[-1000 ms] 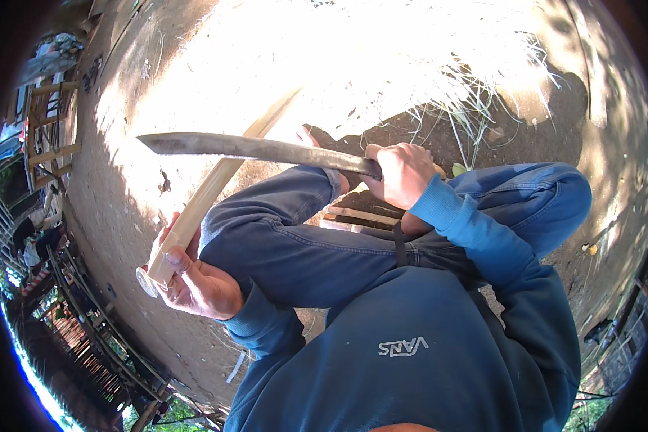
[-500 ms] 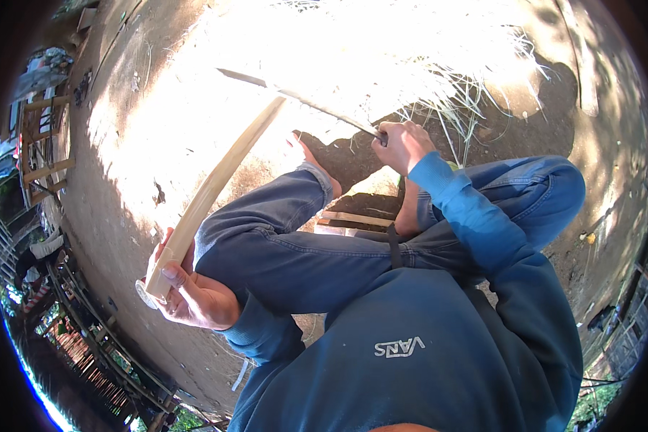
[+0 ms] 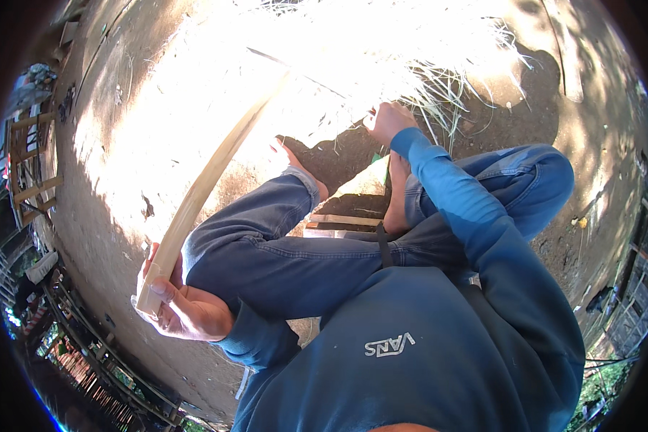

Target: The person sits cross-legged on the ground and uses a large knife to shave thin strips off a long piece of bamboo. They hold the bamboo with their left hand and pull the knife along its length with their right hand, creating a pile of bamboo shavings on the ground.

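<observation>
In my left hand [image 3: 198, 313] is the near end of a long, pale, slightly curved bamboo strip [image 3: 207, 178], gripped between thumb and fingers beside my left knee. The strip slants forward and right, its far end washed out by glare. My right hand [image 3: 390, 122], ahead of my right shin, is closed round the handle of a long knife [image 3: 268, 57]. The thin dark blade points forward and left, crossing at the strip's far tip. Whether blade and strip touch I cannot tell. Most of the handle is hidden by my fingers.
Loose pale shavings [image 3: 439, 93] lie on the sunlit dirt ahead of my right hand. My bare feet [image 3: 397, 194] rest near a low wooden piece [image 3: 349, 220] between my legs. Wooden frames [image 3: 32, 165] stand at the far left. A long pole [image 3: 561, 57] lies at the far right.
My right hand has moved slightly forward with the knife, and the blade has shifted forward and to the right. The strip's far end has risen a little in view; my left hand keeps its grip.
</observation>
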`<state>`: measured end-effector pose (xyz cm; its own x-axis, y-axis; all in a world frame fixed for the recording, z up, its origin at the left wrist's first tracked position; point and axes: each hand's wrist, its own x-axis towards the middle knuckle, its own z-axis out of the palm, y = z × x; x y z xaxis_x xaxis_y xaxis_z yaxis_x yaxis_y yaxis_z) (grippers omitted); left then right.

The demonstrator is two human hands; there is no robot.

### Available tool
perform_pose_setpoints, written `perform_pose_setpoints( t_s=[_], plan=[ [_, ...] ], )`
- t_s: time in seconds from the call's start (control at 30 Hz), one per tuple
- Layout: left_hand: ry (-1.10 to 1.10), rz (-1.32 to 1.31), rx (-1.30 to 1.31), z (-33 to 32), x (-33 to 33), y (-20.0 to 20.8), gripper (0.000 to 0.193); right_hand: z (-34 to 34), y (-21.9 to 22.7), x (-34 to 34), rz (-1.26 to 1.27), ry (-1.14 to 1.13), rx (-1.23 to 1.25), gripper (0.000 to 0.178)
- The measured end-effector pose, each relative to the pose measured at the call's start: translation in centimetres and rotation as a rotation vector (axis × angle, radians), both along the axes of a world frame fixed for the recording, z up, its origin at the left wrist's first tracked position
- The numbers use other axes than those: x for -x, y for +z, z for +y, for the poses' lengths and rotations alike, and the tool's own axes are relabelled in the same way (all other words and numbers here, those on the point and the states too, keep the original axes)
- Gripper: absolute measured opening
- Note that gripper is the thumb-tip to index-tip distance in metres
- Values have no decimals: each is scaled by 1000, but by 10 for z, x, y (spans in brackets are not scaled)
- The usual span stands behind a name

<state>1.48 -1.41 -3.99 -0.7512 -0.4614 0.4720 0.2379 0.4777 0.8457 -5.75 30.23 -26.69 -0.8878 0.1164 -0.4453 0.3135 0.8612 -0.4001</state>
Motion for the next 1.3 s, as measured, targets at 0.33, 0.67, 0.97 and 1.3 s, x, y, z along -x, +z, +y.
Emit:
perform_pose_setpoints(
  t_s=[0.33, 0.67, 0.97, 1.3],
  plan=[
    [14, -10, -6, -4, 0, -1, 40, 15, -61, 19, -137, 52, 42, 52],
    [24, 14, -12, 4, 10, 0, 40, 45, -191, 10, 312, -120, -168, 31],
    [81, -25, 26, 8, 14, 3, 40, 66, -219, 10, 323, -158, -236, 45],
    [-296, 62, -11, -20, 1, -9, 36, 55, -147, 33, -512, -540, 658, 33]
  ],
)
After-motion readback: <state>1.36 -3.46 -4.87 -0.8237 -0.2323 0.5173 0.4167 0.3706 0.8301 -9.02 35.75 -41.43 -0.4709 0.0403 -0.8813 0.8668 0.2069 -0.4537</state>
